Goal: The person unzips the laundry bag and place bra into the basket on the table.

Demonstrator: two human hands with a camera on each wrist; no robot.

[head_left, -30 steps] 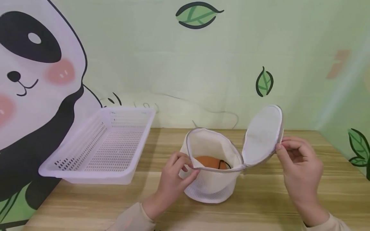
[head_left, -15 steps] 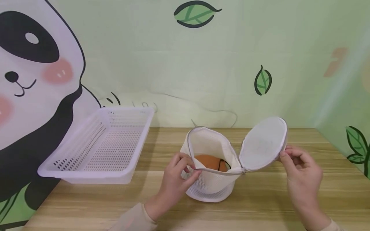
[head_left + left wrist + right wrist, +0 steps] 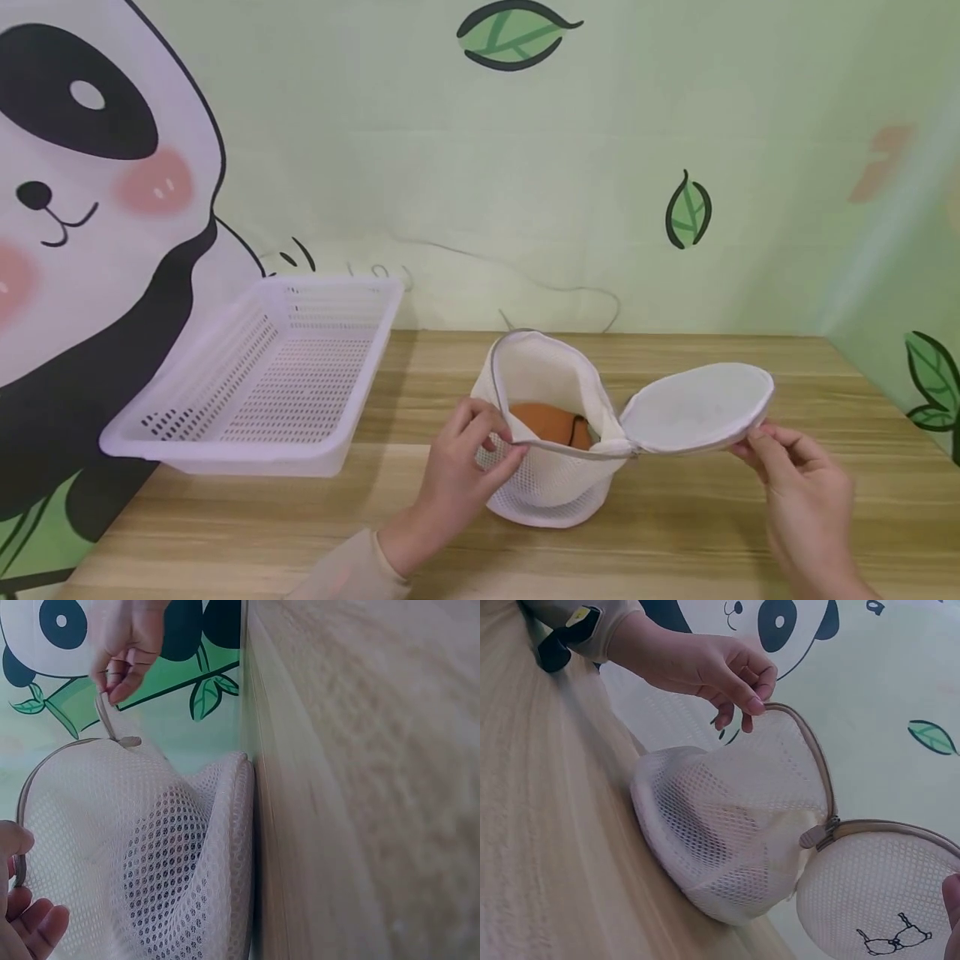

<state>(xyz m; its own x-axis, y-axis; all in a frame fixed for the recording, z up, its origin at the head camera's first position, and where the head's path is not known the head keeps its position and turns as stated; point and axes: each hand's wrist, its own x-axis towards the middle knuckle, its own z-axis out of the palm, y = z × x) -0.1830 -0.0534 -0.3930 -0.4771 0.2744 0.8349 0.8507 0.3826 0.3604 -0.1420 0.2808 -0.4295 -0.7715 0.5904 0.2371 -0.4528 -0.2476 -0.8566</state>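
Observation:
A round white mesh laundry bag [image 3: 558,487] stands on the table, unzipped at the top. Its round lid [image 3: 701,408] lies folded out to the right, nearly level. Inside sits an orange-brown item with a black line across it [image 3: 542,422]; its lower part is hidden by the bag wall. My left hand [image 3: 459,487] pinches the front left of the zippered rim between thumb and fingers. At the lid's outer edge, my right hand [image 3: 810,496] pinches the border. The zipper pull [image 3: 813,836] hangs by the hinge in the right wrist view, near a bra drawing [image 3: 895,939] on the lid.
A white perforated plastic basket [image 3: 352,429] stands to the left on the wooden table [image 3: 420,533]. Behind the table rises a green wall covering [image 3: 375,150] printed with a panda and leaves.
My right hand has lowered the lid outward and down to the right, from steeply tilted to nearly flat. The left hand stays on the rim, shifted slightly right with it.

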